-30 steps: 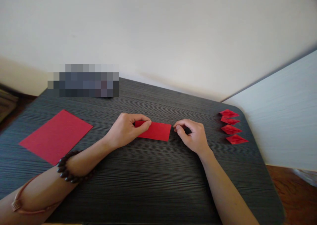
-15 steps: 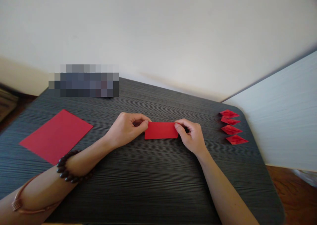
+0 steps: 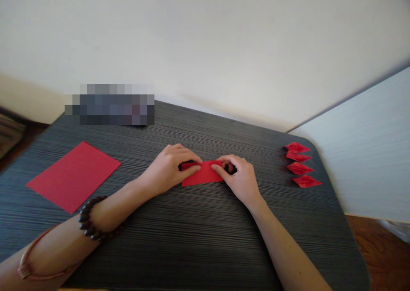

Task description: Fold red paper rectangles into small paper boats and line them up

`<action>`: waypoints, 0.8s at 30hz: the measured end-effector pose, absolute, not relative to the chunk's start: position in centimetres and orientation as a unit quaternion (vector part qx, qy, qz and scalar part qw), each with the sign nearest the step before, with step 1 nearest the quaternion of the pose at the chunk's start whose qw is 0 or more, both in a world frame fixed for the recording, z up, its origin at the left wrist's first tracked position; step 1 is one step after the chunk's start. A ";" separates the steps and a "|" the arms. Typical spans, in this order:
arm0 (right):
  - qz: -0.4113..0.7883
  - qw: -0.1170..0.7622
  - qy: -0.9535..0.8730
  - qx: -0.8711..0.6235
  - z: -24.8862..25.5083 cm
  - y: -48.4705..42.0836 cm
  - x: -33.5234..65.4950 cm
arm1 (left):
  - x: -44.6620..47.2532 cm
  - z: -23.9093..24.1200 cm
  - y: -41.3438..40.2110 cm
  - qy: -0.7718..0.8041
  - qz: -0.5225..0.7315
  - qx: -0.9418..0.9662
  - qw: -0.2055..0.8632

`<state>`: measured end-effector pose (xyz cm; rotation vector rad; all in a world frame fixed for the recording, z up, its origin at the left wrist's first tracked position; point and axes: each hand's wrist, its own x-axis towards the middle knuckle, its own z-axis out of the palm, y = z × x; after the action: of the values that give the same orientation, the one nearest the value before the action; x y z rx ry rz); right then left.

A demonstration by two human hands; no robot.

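Grip LH (image 3: pixel 169 167), RH (image 3: pixel 241 177) @ strip (image 3: pixel 205 176) far edge | wide gap to folded pcs (image 3: pixel 300 168)

Pixelated patch (image 3: pixel 112 108), contents unclear

Dark striped desk (image 3: pixel 179 239) sits against white wall (image 3: pixel 205 60). Red paper rectangle (image 3: pixel 203 177) is mid-desk, between left hand (image 3: pixel 173 163) and right hand (image 3: pixel 241 175). Red four-sided paper sheet (image 3: pixel 73 177) lies well left. Four pointed red folded-paper pieces (image 3: pixel 300 168) line up front-to-back near right edge. Dark pixelated item (image 3: pixel 112 109): back left.
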<state>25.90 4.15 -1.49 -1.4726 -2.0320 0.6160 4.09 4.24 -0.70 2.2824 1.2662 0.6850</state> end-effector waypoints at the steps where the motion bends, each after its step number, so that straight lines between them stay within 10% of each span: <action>1: 0.224 0.275 -0.753 -0.555 -1.5 4.1 25.9 | 4.0 -0.7 4.2 0.444 0.237 0.838 0.210; 24: 0.254 0.300 -0.755 -0.525 -1.4 4.2 26.2 | 3.7 -1.4 4.2 0.443 0.199 0.856 0.176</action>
<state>26.19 4.18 -1.41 -1.3924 -2.0047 0.6731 3.70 4.23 -1.40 2.4243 1.2559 0.5644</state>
